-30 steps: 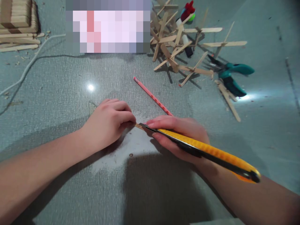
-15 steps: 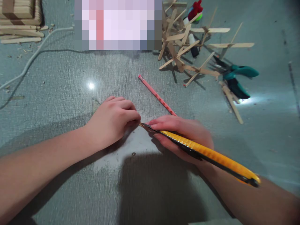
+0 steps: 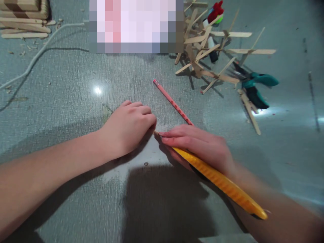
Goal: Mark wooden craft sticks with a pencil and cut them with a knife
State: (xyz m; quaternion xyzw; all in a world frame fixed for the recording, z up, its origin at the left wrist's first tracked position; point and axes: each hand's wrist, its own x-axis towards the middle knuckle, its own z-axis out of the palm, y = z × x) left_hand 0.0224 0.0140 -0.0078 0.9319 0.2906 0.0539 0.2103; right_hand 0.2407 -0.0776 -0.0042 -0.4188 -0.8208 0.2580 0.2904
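Note:
My right hand (image 3: pixel 199 145) is closed around a yellow and black utility knife (image 3: pixel 222 184), its tail pointing to the lower right. The knife's front end lies under my fingers, so the blade is mostly hidden. Just left of it, my left hand (image 3: pixel 134 126) is closed with the fingers curled down. Between the two hands shows the short end of a thin wooden stick (image 3: pixel 156 133), which my left hand pinches; the rest is covered. Behind my right hand a pink pencil (image 3: pixel 173 103) lies slantwise on the grey table (image 3: pixel 76 195).
Joined craft sticks (image 3: pixel 194 62) lie in a tangle at the back right, beside green-handled pliers (image 3: pixel 260 81) and loose stick pieces (image 3: pixel 250 113). Stacked craft sticks (image 3: pixel 24 23) lie back left, near a white cable (image 3: pixel 37 55). A blurred-out bright object (image 3: pixel 136 27) stands at the back.
The knife has turned in my right hand: its tail swung down and nearer, and more of its yellow side shows. My left hand has shifted slightly right in the view.

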